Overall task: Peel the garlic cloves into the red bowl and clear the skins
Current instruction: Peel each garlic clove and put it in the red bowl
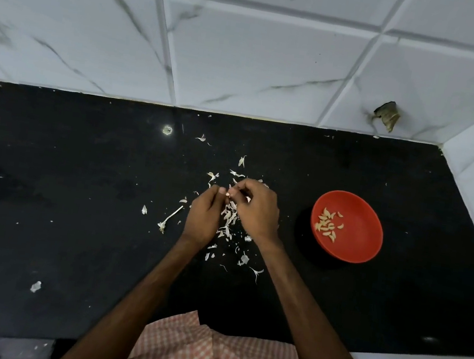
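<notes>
A checked shirt [204, 357] is nearest, at the lower edge, and two bare forearms go out from it over the black bench [72, 217]. The left hand [205, 214] and the right hand [256, 209] meet above the middle of the bench. The fingers of both hands are curled together and pinch one small garlic clove [229, 194] between their tips. Under and around the hands lie many loose white skins [229, 217], and a thin dry stalk [171, 218] lies left of them. To the right, apart from the hands, stands the red bowl [354, 244] with peeled cloves [328, 224] inside. Behind is the white tiled wall [246, 59].
</notes>
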